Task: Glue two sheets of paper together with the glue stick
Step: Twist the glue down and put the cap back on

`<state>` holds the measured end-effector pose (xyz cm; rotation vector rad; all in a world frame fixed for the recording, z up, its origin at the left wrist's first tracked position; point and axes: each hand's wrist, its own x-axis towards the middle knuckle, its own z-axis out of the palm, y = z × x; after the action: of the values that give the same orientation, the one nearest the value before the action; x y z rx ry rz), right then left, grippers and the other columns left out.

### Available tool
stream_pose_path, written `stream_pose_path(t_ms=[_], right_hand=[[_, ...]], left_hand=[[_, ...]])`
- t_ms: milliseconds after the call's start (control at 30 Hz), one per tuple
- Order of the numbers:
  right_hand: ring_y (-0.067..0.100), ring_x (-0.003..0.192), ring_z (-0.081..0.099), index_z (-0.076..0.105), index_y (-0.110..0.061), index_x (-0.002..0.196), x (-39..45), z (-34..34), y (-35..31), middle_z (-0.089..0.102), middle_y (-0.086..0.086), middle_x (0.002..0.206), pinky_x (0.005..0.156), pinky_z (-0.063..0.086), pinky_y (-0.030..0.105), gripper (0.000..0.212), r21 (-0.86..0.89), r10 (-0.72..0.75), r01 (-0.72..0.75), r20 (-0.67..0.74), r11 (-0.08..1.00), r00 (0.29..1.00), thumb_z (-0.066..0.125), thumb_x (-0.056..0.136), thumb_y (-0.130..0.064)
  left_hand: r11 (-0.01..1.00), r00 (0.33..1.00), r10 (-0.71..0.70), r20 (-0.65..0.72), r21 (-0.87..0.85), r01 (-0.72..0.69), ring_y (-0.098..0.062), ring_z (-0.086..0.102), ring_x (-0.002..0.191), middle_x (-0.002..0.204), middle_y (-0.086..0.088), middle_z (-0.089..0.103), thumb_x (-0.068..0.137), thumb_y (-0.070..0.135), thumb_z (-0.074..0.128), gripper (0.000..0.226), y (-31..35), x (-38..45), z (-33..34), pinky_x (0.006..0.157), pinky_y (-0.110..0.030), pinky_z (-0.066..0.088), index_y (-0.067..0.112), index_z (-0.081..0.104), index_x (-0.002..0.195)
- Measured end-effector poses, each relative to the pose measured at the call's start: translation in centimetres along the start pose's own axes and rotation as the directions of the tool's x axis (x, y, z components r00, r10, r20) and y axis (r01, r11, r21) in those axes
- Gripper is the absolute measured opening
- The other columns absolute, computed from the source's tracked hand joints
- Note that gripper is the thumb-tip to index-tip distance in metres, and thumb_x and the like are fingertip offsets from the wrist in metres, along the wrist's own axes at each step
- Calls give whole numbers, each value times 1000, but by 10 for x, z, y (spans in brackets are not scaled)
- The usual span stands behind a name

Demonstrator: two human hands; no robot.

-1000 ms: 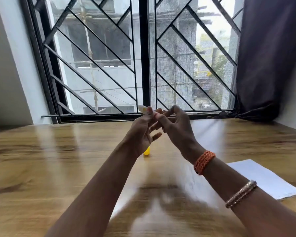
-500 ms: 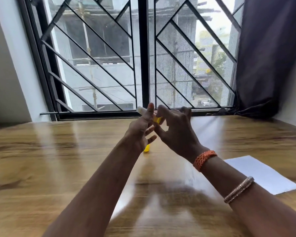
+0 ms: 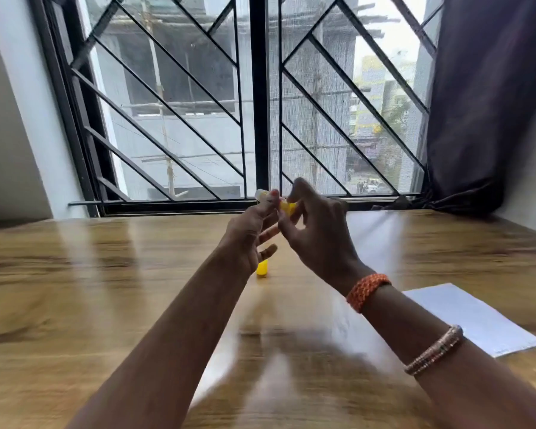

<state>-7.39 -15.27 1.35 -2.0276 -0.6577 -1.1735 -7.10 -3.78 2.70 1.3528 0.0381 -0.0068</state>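
Observation:
Both hands are raised above the wooden table [image 3: 75, 289], in front of the window. My left hand [image 3: 249, 239] pinches a glue stick [image 3: 265, 194] near its pale end, which points left. My right hand [image 3: 317, 236] grips the stick's yellow end [image 3: 288, 207] with thumb and fingers. A small yellow cap [image 3: 262, 269] stands on the table just below my left hand. White paper [image 3: 474, 320] lies flat on the table at the right, beside my right forearm. Whether it is one sheet or two stacked, I cannot tell.
A window with a black diagonal grille [image 3: 260, 103] runs along the table's far edge. A dark curtain [image 3: 489, 103] hangs bunched at the right corner. A white wall [image 3: 10, 119] closes the left side.
The hands have risen slightly and parted a little, so the stick's yellow end now shows between them. The cap and the paper have stayed put.

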Motion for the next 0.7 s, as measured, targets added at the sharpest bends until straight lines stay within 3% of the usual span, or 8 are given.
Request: stream_pose_path(t_ms=[133,267,400,500,567,600,667,700], right_hand=[[21,71,60,54,-21,92,-4,-4,7,63,-6,71,76,21,34,16,-333,-258,281,111,900,960,63,79,-16],[6,52,53,48,-20,77,-1,-2,-1,62,-6,63,65,38,30,19,125,164,-171,60,977,985,67,81,-22],[3,42,50,64,-18,82,7,-3,-5,60,-2,59,50,35,19,8,665,558,-714,516,217,650,59,87,-19],[5,43,45,66,-17,88,8,-4,-1,57,-5,56,53,37,20,8,655,569,-754,603,47,559,59,85,-19],[9,51,48,56,-14,88,8,-1,-4,58,3,63,53,38,21,8,685,581,-688,466,240,667,62,86,-20],[11,54,49,51,-15,83,6,0,-6,58,6,66,53,39,20,15,649,531,-582,308,490,789,64,86,-20],[11,53,51,48,-16,80,-1,2,-4,57,3,62,57,39,22,18,236,116,-114,9,965,993,65,85,-17],[14,56,54,53,-16,85,-3,0,0,58,0,62,64,39,27,12,15,-113,113,-1,994,994,64,84,-15]], left_hand=[[998,998,-59,-33,23,60,-11,53,94,79,14,63,80,48,62,27,-3,-2,-1,64,-28,38,24,61,70],[996,997,-5,81,-89,12,-9,55,91,94,10,64,84,48,55,25,-2,-2,2,76,-30,42,25,60,80],[991,980,60,188,-131,-35,-8,55,91,93,10,64,90,41,49,23,0,1,0,93,-32,40,23,63,93],[992,982,84,167,-103,-67,-6,55,87,88,12,64,89,39,51,20,-2,2,1,87,-32,39,24,64,89],[994,989,98,108,-68,-91,-7,55,88,90,11,64,86,42,55,21,-2,2,2,79,-31,39,23,64,88],[995,993,91,71,-50,-87,-8,56,89,91,10,65,84,45,57,24,-1,2,2,77,-31,38,23,64,88],[998,999,53,-4,-37,-53,-8,56,88,89,10,67,78,50,61,28,0,2,1,72,-31,38,22,63,81],[999,999,36,-41,-35,-37,-7,57,86,85,11,67,76,51,64,29,-1,2,0,70,-30,38,22,62,76]])
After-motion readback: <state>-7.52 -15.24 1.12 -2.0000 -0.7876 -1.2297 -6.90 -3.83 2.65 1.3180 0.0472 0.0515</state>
